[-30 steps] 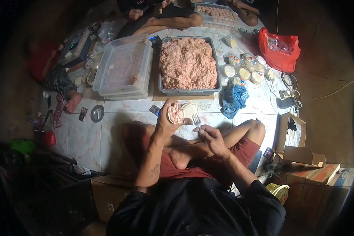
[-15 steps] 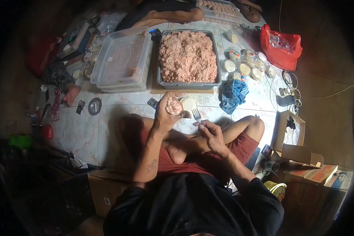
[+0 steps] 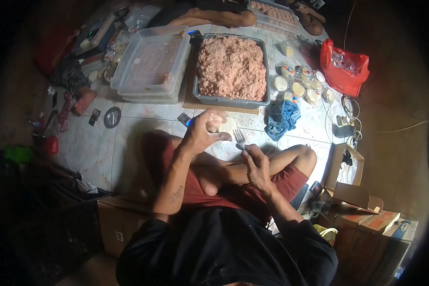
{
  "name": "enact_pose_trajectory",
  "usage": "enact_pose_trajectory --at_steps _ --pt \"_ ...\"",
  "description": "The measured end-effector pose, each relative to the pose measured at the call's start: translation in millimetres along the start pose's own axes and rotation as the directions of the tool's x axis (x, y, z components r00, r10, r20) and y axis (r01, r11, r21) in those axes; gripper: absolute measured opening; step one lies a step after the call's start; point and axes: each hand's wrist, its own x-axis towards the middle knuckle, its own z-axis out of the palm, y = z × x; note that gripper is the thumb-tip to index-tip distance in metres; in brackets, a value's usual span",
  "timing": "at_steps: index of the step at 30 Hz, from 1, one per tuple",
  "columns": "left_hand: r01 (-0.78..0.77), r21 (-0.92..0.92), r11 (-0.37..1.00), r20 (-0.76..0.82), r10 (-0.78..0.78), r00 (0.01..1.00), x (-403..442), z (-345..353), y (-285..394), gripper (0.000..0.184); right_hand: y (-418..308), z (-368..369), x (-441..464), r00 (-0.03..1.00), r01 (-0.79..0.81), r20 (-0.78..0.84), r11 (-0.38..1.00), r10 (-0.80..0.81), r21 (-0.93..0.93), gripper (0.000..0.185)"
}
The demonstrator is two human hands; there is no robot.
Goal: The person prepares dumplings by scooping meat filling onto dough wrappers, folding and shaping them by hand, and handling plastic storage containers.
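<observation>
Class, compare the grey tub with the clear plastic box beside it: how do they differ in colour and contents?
The grey tub is opaque, while the clear plastic box is see-through.
The grey tub is heaped with pink mixture; the clear plastic box shows a small clump near one side, its base largely bare.

Both are roughly rectangular, open-topped containers.

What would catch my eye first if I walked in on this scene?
Probably the big mound of pink minced meat heaped in a gray tub on the tiled floor, straight ahead of the seated person. Next, the bright red plastic bag, standing to the right beyond the pale round packets. Then the fork in the right hand, raised near the left hand.
</observation>
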Motion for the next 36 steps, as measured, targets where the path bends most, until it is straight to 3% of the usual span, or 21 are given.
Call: enact_pose_trajectory --at_steps 1,2,5,6,7,8,10,13,14,16,17,20,22,24,26,27,28,30,32,34,36 --pt "-0.056 0.09 0.994 0.082 0.049 0.995 2 1 2 0.056 -1 1 2 0.998 0.044 0.036 0.997 -0.042 -0.057 0.012" --pt "-0.063 0.086 0.994 0.067 0.057 0.996 3 5 3 0.056 4 5 2 0.999 0.034 0.032 0.999 -0.035 0.034 0.011" --pt "-0.079 -0.128 0.989 -0.052 0.073 0.996 0 15 -5 0.051 9 20 3 0.998 0.013 0.061 0.997 -0.017 0.072 0.007" --pt "0.012 -0.096 0.995 0.028 -0.01 1.0 -3 18 10 0.034 10 33 5 0.985 0.171 -0.021 0.983 -0.17 0.068 0.009" --pt "-0.055 0.072 0.996 0.038 0.053 0.998 -3 21 11 0.036 10 39 7 0.942 0.326 -0.102 0.944 -0.32 0.05 0.013" --pt "-0.122 0.238 0.964 0.056 0.112 0.992 -2 22 10 0.038 8 33 9 0.942 0.327 -0.098 0.944 -0.322 0.046 0.013" --pt "-0.048 0.121 0.992 -0.048 0.054 0.997 -1 13 14 0.04 -10 11 17 0.939 0.335 0.022 0.898 -0.343 -0.285 0.022" --pt "-0.108 -0.03 0.994 -0.156 0.102 0.983 3 11 9 0.041 -37 -10 24 0.967 0.194 -0.112 0.947 -0.229 -0.257 0.028" --pt "-0.065 0.085 0.994 -0.069 0.07 0.995 5 12 9 0.041 -43 -13 26 0.969 0.164 -0.132 0.943 -0.209 -0.288 0.028" --pt "-0.039 0.192 0.981 0.013 0.037 0.999 7 19 8 0.041 -46 -10 33 0.844 0.463 0.051 0.678 -0.533 -0.571 0.021" --pt "-0.031 0.277 0.96 0.038 0.021 0.999 7 19 2 0.041 -66 -11 30 0.937 0.344 0.092 0.84 -0.337 -0.42 0.014" --pt "-0.027 0.359 0.933 -0.023 0.038 0.999 13 18 -29 0.038 -89 -22 26 0.977 0.211 0.07 0.863 -0.201 -0.459 0.007" --pt "-0.027 0.333 0.943 -0.098 0.063 0.993 8 23 -23 0.035 -82 -16 30 0.978 0.171 -0.025 0.865 -0.207 -0.473 0.005" --pt "-0.04 0.326 0.944 -0.12 0.083 0.989 8 18 3 0.034 -79 -15 31 0.981 0.19 0.038 0.907 -0.19 -0.376 0.005" --pt "-0.275 0.037 0.961 -0.046 0.276 0.96 10 -1 27 0.035 -78 -14 26 0.98 0.153 -0.095 0.967 -0.175 -0.204 0.006" --pt "-0.123 -0.066 0.99 0.069 0.127 0.989 7 -3 10 0.036 -76 -11 28 0.98 0.153 -0.096 0.968 -0.174 -0.199 0.006" --pt "-0.117 -0.065 0.991 0.077 0.122 0.99 5 4 -10 0.036 -72 -8 31 0.978 0.188 -0.037 0.941 -0.206 -0.281 0.006" --pt "0.005 0.447 0.894 -0.043 0.016 0.999 10 18 -24 0.04 -68 -7 36 0.962 0.272 0.094 0.857 -0.257 -0.439 0.005" --pt "0.018 0.437 0.899 -0.017 -0.012 1.0 12 5 -12 0.044 -76 -17 35 0.989 0.137 0.105 0.915 -0.104 -0.379 0.01" --pt "-0.174 -0.066 0.983 -0.025 0.173 0.985 1 -2 12 0.038 -88 -18 26 0.999 0.031 -0.023 0.992 -0.034 -0.124 0.012" --pt "-0.134 -0.073 0.988 -0.015 0.133 0.991 2 2 6 0.033 -80 -12 28 0.998 0.034 -0.051 0.996 -0.038 -0.088 0.011"
